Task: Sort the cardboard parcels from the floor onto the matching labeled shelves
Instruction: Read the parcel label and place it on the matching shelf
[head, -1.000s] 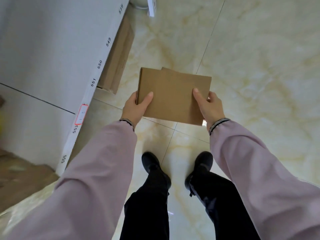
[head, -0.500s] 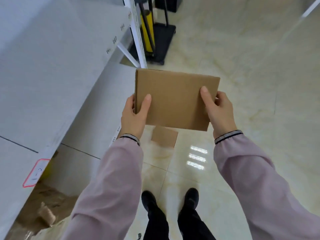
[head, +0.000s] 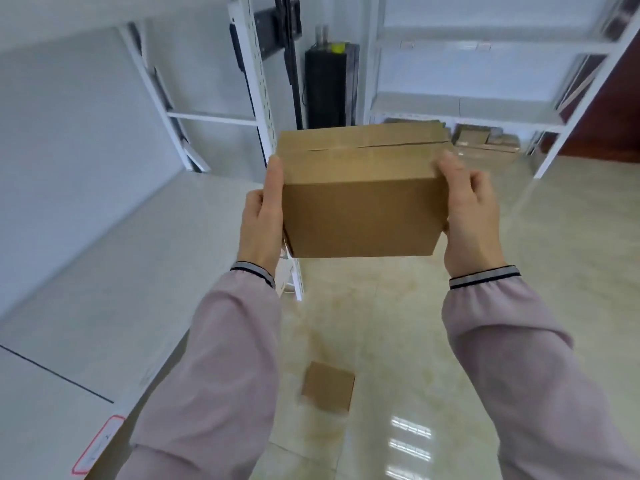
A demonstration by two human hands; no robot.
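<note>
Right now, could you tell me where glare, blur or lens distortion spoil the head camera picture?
Head view: ceiling lights glare off the glossy floor; the small parcel on the floor is smeared by motion blur; the shelf uprights splay outward from wide-angle distortion; the held parcel stays fairly sharp.
</note>
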